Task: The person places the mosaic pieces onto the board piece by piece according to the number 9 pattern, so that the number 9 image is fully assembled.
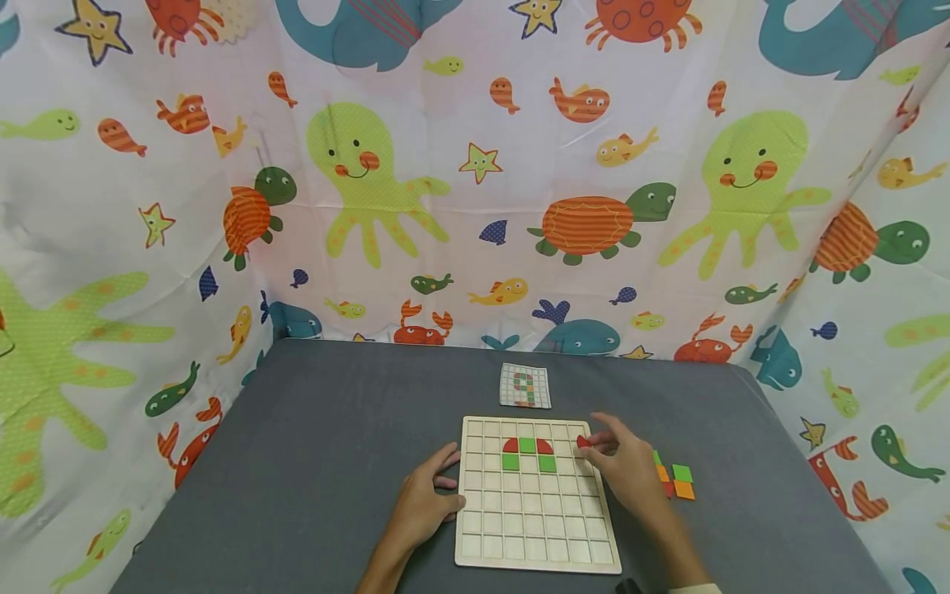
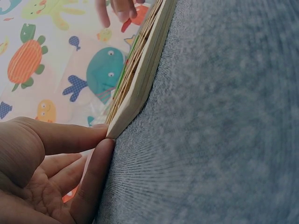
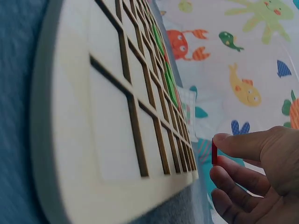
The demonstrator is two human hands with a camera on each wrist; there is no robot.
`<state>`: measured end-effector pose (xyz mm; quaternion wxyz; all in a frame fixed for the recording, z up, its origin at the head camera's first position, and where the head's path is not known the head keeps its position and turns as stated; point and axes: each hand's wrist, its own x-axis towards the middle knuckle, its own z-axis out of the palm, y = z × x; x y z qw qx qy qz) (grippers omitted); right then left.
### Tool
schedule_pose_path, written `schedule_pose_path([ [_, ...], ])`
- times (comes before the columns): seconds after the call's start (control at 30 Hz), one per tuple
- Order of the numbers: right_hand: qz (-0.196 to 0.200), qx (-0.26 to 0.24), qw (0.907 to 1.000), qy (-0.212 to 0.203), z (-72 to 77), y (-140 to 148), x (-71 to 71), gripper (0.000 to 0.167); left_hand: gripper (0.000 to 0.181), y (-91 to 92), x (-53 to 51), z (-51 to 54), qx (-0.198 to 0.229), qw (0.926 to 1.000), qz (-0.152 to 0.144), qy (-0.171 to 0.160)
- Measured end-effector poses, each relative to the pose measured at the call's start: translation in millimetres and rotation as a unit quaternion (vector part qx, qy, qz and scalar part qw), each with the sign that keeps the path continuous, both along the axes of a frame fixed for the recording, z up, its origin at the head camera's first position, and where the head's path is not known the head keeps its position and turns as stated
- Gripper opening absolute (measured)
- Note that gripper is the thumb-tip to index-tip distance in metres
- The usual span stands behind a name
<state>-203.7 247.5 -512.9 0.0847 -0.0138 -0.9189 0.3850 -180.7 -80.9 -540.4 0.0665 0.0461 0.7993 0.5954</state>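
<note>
A light wooden grid board [image 1: 534,525] lies on the grey table. My left hand [image 1: 423,502] holds its left edge, with thumb and a finger meeting at the board's rim in the left wrist view. Over the board's upper right part, my right hand [image 1: 625,464] pinches a small red piece [image 3: 214,151] between thumb and fingers. That piece appears edge-on in the right wrist view, apart from the board. Set in upper cells are a green square [image 1: 527,445] between two red rounded pieces [image 1: 545,447], with green squares [image 1: 510,463] below on both sides.
Behind the board lies a printed pattern card [image 1: 524,386] with a coloured grid figure. Loose green tiles [image 1: 682,473] and orange tiles [image 1: 684,491] lie right of the board, partly hidden by my right arm. A sea-animal curtain [image 1: 475,190] encloses the table's back and sides.
</note>
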Motion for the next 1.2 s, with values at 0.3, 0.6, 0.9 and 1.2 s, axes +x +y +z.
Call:
schedule_pose_path([
  [0.3, 0.031, -0.019, 0.9993, -0.004, -0.5, -20, 5.5, 0.059, 0.086, 0.0, 0.5, 0.8, 0.003, 1.0, 0.004, -0.002],
  [0.6, 0.054, -0.032, 0.998, 0.002, -0.2, -40, 8.9, 0.06, 0.086, -0.6, 0.1, 1.2, 0.009, 1.0, 0.0, -0.003],
  [0.9, 0.083, -0.058, 0.9949, -0.002, 0.6, -58, 12.9, 0.059, 0.085, -0.2, -0.3, 1.0, 0.012, 0.9999, 0.0, -0.005],
  [1.2, 0.12, -0.066, 0.9905, -0.006, -1.4, -72, 15.5, 0.059, 0.086, -0.6, 0.3, -0.2, 0.012, 0.9999, -0.001, -0.006],
])
